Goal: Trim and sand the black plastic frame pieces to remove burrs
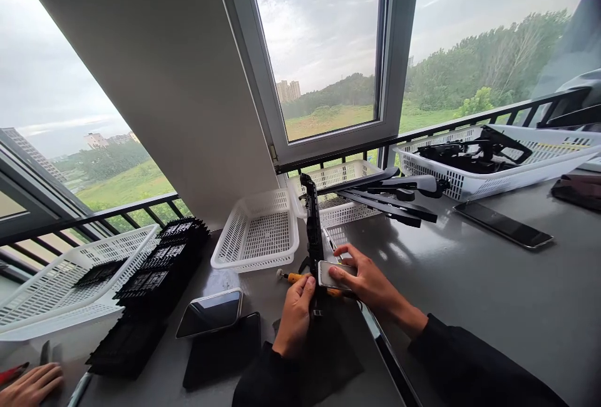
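Note:
My left hand (297, 312) is closed on the lower part of a long black plastic strip (314, 231), which stands up and away from me. In my right hand (364, 278) is a small white rectangular block (330, 273), pressed against the strip's right side; its exact kind I cannot make out. A tool with a yellow handle (294, 277) lies behind my left hand, partly hidden. Beneath both hands a dark cloth (333, 357) is spread on the grey table (498, 307). A long shiny dark strip (387, 347) runs under my right wrist.
White baskets (256, 263) line the back; the right one (464, 188) holds black parts. Long black parts (375, 197) lean over the middle basket. Stacked black grids (145, 294), a phone (211, 314) and a black pad (223, 350) lie left, another phone (504, 224) right. Another person's hand (35, 385) shows lower left.

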The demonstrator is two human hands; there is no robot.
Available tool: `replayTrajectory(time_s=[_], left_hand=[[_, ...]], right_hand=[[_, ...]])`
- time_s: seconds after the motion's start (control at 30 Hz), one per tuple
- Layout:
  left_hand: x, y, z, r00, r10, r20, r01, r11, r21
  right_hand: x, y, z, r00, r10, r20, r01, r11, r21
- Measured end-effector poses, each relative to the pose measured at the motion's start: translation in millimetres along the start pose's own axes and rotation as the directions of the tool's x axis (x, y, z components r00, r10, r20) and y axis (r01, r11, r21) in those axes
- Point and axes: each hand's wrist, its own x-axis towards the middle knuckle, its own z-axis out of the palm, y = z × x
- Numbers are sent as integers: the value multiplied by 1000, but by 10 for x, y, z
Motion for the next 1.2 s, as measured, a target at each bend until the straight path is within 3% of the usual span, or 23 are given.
replayTrajectory(time_s=[0.2, 0.43, 0.63, 0.93, 1.2], left_hand=[[17, 35, -79, 980, 34, -198, -36, 999, -3], [8, 43, -26, 976, 38, -213, -36, 999, 13], [-19, 82, -37, 980, 54, -193, -38, 995, 89], [26, 16, -53, 995, 39, -92, -27, 992, 127], [-11, 59, -24, 999, 29, 32, -34, 987, 155]], right_hand=[[-100, -125, 101, 981, -126, 149, 148, 979, -142], [-86, -80, 108, 993, -116, 10, 117, 988, -103], [-128, -80, 173, 989, -132, 72, 138, 986, -95], [-37, -69, 34, 993, -85, -87, 78, 993, -86], [-132, -135, 140, 984, -173, 45, 177, 980, -89]])
